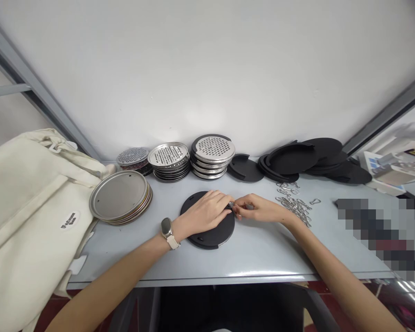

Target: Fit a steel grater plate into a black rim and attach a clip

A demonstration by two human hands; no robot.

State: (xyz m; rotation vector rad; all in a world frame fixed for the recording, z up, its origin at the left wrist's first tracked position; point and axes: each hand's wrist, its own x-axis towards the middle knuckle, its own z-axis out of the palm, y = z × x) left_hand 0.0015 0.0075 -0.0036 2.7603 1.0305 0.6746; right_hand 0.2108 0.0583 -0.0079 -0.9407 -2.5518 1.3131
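Observation:
A round black plastic disc (214, 235) with a raised part-rim lies flat on the table in front of me. My left hand (209, 210) lies across it, with its fingers bent down at the disc's right edge. At that same edge my right hand (251, 208) is closed in a pinch, its fingertips almost meeting the left ones. A bit of shiny metal shows between the fingertips, too small and covered to name. To the right of my right hand lies a loose heap of small silver snap hooks (295, 210).
Behind stand stacks of round metal grater plates (169, 154), some perforated (214, 147). Plain metal discs (119, 196) are piled at left, beside a cream bag (31, 207). More black discs (292, 159) lie at back right. A white wall (207, 69) closes the far side.

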